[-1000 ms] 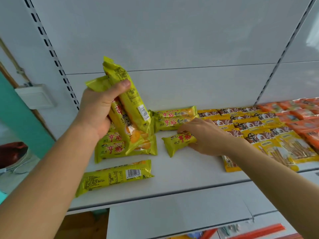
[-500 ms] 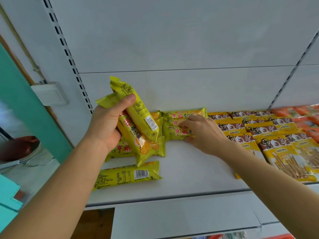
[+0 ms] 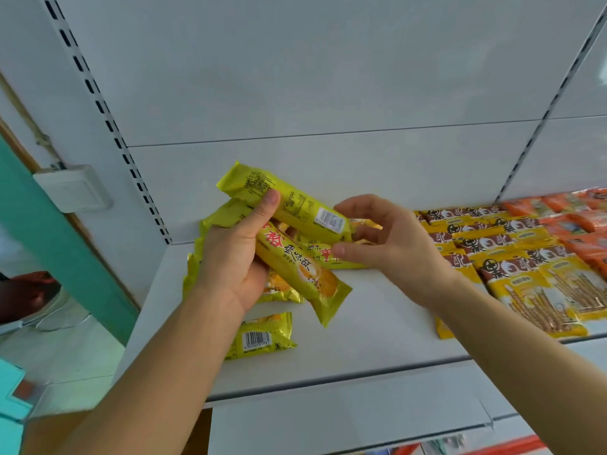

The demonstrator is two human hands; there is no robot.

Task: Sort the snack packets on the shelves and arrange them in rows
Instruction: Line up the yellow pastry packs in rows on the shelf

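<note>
My left hand (image 3: 236, 261) grips a bunch of long yellow-green snack packets (image 3: 295, 211) above the white shelf (image 3: 377, 339); one packet shows its barcode side, another (image 3: 305, 274) its printed front. My right hand (image 3: 391, 244) hovers just right of them with fingers spread, thumb and fingertips close to the upper packet's end, holding nothing. More yellow-green packets lie at the shelf's back (image 3: 331, 257), partly hidden by both hands. One packet (image 3: 262, 336) lies barcode-up near the front, partly under my left forearm.
Rows of yellow-and-brown packets (image 3: 486, 244) and biscuit-stick packets (image 3: 542, 290) fill the shelf's right side, with orange packets (image 3: 578, 221) beyond. A slotted upright (image 3: 108, 126) marks the left end. A lower shelf (image 3: 345, 421) juts out below.
My right hand has let go of the packet it laid on the back stack and has risen toward the bunch. My left hand lowered the bunch slightly toward the right.
</note>
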